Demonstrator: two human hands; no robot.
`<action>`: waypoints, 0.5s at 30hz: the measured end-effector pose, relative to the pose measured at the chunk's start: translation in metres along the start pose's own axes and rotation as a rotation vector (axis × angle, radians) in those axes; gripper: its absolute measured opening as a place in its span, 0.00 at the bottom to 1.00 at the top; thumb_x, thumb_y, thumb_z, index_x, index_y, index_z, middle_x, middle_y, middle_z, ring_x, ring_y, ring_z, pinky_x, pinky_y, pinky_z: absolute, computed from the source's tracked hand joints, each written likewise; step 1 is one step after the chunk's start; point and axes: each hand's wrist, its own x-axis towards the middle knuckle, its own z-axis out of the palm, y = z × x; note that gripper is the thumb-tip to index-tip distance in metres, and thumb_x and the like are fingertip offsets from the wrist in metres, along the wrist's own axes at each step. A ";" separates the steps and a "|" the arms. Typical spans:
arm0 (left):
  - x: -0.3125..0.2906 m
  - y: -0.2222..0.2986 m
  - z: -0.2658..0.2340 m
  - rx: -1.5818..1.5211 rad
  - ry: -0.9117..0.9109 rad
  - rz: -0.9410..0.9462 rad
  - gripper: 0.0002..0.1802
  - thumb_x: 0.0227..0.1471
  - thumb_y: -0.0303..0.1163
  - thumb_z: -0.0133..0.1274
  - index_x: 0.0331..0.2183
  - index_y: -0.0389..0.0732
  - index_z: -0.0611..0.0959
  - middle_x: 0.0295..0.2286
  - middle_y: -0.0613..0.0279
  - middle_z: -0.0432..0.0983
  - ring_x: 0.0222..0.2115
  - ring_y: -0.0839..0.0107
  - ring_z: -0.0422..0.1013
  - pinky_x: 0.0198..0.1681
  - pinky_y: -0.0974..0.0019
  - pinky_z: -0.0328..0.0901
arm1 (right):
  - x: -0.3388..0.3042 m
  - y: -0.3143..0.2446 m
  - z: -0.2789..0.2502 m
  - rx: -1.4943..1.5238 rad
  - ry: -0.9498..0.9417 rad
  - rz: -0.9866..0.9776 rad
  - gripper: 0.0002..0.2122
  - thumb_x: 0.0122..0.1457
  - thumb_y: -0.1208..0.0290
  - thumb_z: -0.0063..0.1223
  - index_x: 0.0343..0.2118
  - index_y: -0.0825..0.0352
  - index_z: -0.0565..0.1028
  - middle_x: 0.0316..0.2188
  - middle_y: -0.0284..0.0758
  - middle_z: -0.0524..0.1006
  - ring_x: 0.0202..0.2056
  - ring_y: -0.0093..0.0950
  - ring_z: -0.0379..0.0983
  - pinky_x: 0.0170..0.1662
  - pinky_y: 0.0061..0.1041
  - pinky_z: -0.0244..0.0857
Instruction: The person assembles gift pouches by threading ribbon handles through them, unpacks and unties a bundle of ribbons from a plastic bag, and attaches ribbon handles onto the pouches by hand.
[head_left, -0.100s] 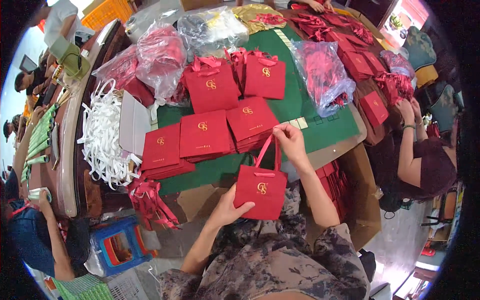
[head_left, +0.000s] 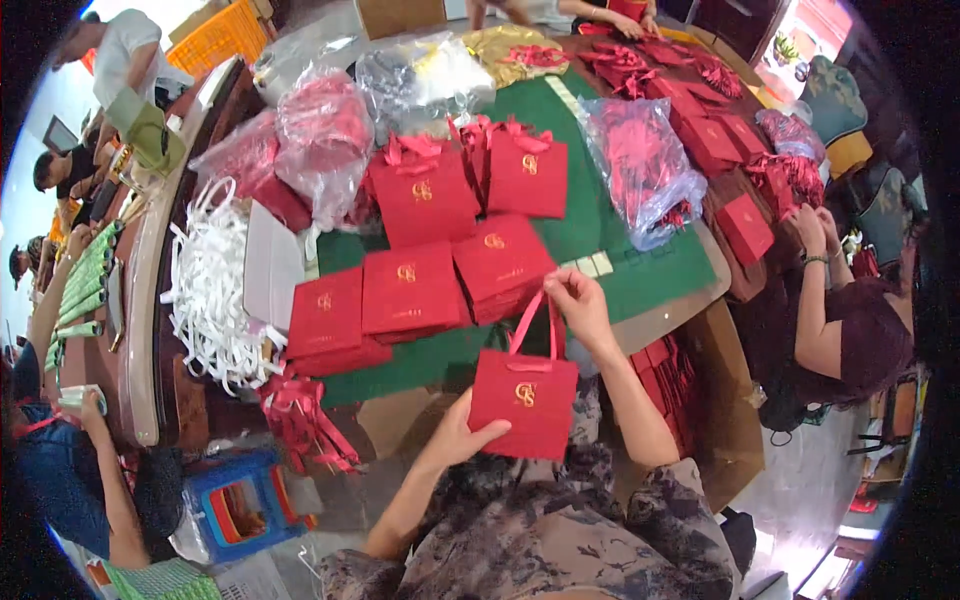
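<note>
A small red paper gift bag [head_left: 522, 425] with a gold emblem hangs upright in front of me, over my lap. My left hand [head_left: 458, 436] grips its lower left side, thumb across the front and the other fingers hidden behind. Above it, my right hand [head_left: 580, 302] pinches the top of the bag's pink ribbon handle [head_left: 521, 325] and holds the loop taut. Just beyond, three flat stacks of red bags [head_left: 408, 287] lie side by side on the green table top [head_left: 640, 285]. Finished-looking bags with ribbon handles [head_left: 425, 200] stand behind those stacks.
White ribbons [head_left: 215, 300] are heaped at the left, beside a bundle of pink ribbons [head_left: 300, 420] hanging over the edge. Clear plastic bags of ribbon [head_left: 640, 165] lie on the table. A cardboard box [head_left: 725, 385] with red bags stands at my right. Co-workers sit at both sides.
The view has tilted slightly, so the table's things appear a little lower. Both hands keep the same hold on the gift bag and its handle.
</note>
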 end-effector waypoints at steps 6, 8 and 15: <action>0.007 -0.008 0.009 -0.118 0.144 -0.076 0.31 0.52 0.29 0.63 0.56 0.34 0.71 0.47 0.60 0.75 0.48 0.72 0.70 0.54 0.64 0.64 | -0.029 0.004 -0.042 -0.135 0.072 0.091 0.14 0.63 0.65 0.57 0.45 0.71 0.75 0.33 0.32 0.78 0.36 0.20 0.74 0.42 0.22 0.68; 0.016 0.002 0.012 -0.149 0.176 -0.058 0.31 0.52 0.29 0.63 0.56 0.34 0.71 0.47 0.59 0.75 0.48 0.72 0.70 0.53 0.65 0.64 | -0.044 -0.003 -0.056 -0.084 -0.111 0.267 0.15 0.64 0.65 0.56 0.47 0.71 0.75 0.36 0.32 0.78 0.38 0.19 0.73 0.43 0.22 0.68; 0.072 0.025 0.023 -0.054 0.176 0.072 0.25 0.55 0.25 0.60 0.53 0.37 0.71 0.47 0.60 0.75 0.48 0.73 0.70 0.53 0.66 0.65 | -0.026 -0.052 -0.050 0.417 -0.231 0.196 0.18 0.66 0.71 0.50 0.57 0.70 0.70 0.47 0.32 0.77 0.46 0.20 0.73 0.52 0.24 0.66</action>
